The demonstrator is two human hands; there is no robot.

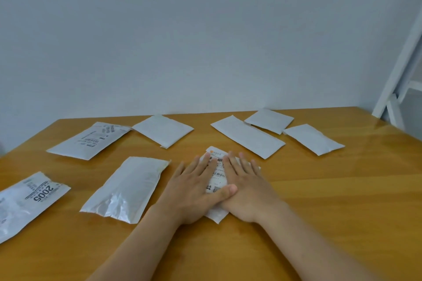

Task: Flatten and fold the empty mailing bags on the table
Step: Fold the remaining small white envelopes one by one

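Observation:
A small white mailing bag with a printed label [217, 177] lies on the wooden table [319, 201] near the middle. My left hand [196, 189] and my right hand [246, 189] both press flat on it with straight fingers, side by side, and the left thumb overlaps the right hand. The hands hide most of the bag; its far end and near corner show. Several other white mailing bags lie around: a puffy one [125, 189] just left of my hands and a labelled one marked 2005 [29, 203] at the left edge.
Further back lie a labelled bag [89, 141], a plain bag [163, 130], a long bag [247, 136] and two smaller bags [270, 120] [312, 139]. A plain wall stands behind the table. A white frame [402, 70] leans at the right.

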